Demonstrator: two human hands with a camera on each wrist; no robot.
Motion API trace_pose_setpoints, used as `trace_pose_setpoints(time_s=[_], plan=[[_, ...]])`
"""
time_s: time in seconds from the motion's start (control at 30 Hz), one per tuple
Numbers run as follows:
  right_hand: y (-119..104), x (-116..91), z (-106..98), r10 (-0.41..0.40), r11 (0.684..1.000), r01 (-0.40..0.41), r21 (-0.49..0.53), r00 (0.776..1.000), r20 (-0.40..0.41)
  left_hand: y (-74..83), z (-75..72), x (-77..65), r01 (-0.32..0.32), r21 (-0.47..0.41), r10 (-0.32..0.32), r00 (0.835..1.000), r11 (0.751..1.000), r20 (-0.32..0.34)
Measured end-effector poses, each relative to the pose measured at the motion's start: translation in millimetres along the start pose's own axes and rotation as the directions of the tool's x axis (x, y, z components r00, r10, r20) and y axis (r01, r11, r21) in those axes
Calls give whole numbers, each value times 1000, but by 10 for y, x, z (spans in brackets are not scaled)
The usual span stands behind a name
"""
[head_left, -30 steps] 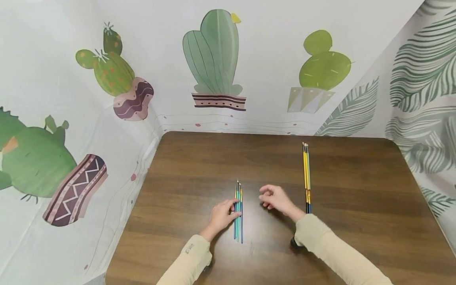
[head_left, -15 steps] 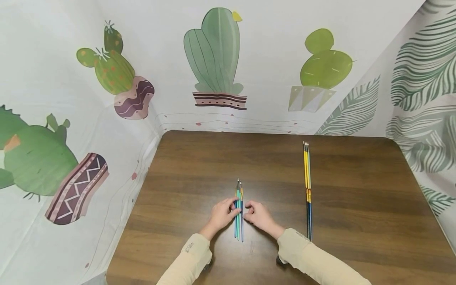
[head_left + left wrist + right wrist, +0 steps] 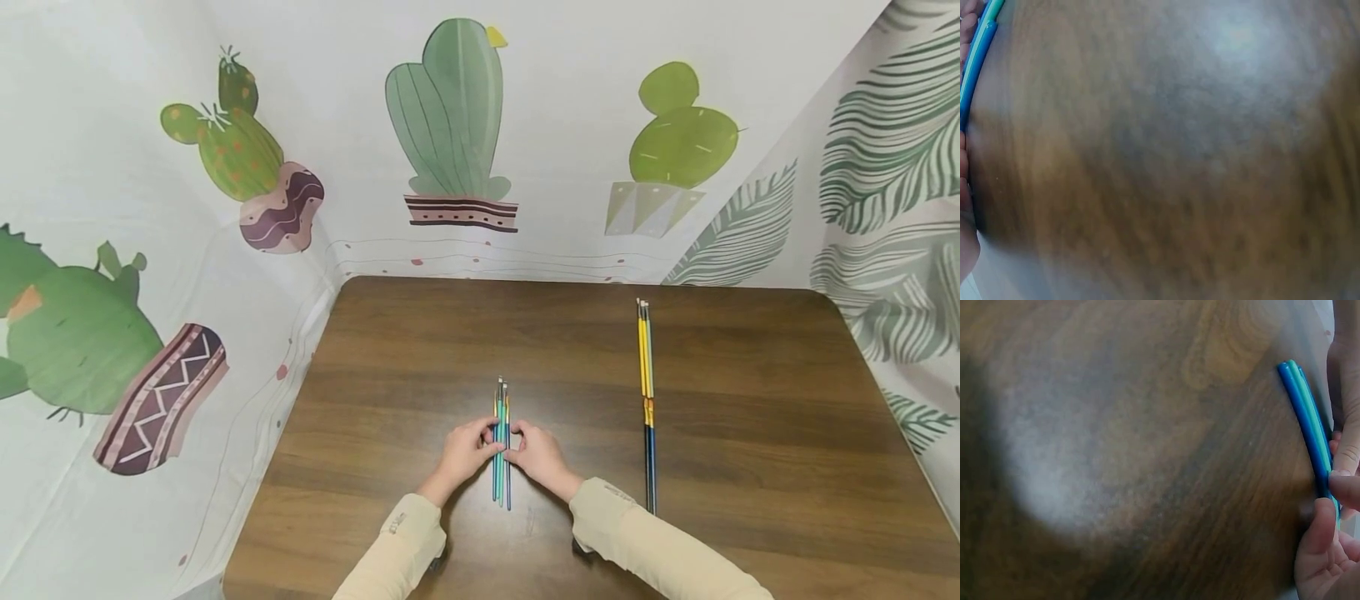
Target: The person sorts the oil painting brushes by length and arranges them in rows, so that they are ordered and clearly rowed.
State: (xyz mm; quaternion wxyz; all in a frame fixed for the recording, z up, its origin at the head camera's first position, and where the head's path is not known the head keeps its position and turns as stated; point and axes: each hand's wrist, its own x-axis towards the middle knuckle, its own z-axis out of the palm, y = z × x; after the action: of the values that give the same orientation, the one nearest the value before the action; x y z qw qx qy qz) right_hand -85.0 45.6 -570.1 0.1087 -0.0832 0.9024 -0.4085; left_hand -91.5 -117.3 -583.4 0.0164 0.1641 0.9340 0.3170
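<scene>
Left hand (image 3: 463,454) grasped the teal and blue brushes (image 3: 500,485) on the table (image 3: 390,358); my right hand (image 3: 543,458) touched their right edge, but I couldn't tell whether it gripped.

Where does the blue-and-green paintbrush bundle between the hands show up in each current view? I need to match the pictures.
Head: the paintbrush bundle is just below centre, between the left hand and right hand.
Left wrist: the bundle is partly visible in the top left corner.
Right wrist: the bundle slants down along the right side to the fingers.
Shared landmark: the brown tabletop, visible in all three.
</scene>
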Motion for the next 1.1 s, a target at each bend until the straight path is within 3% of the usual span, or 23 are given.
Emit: trace_pose_setpoints(time_s=[0.5, 0.77, 1.1], plan=[[-41, -8, -5, 64, 998, -64, -10, 998, -18, 15, 26, -3, 15, 10, -15, 1000, 1000, -4], [-97, -60, -26, 14, 996, -20, -85, 997, -76, 17, 23, 9, 19, 17, -19, 1000, 1000, -4], [-128, -66, -16, 15, 988, -24, -150, 998, -58, 25, 27, 7, 17, 13, -17, 1000, 1000, -2]])
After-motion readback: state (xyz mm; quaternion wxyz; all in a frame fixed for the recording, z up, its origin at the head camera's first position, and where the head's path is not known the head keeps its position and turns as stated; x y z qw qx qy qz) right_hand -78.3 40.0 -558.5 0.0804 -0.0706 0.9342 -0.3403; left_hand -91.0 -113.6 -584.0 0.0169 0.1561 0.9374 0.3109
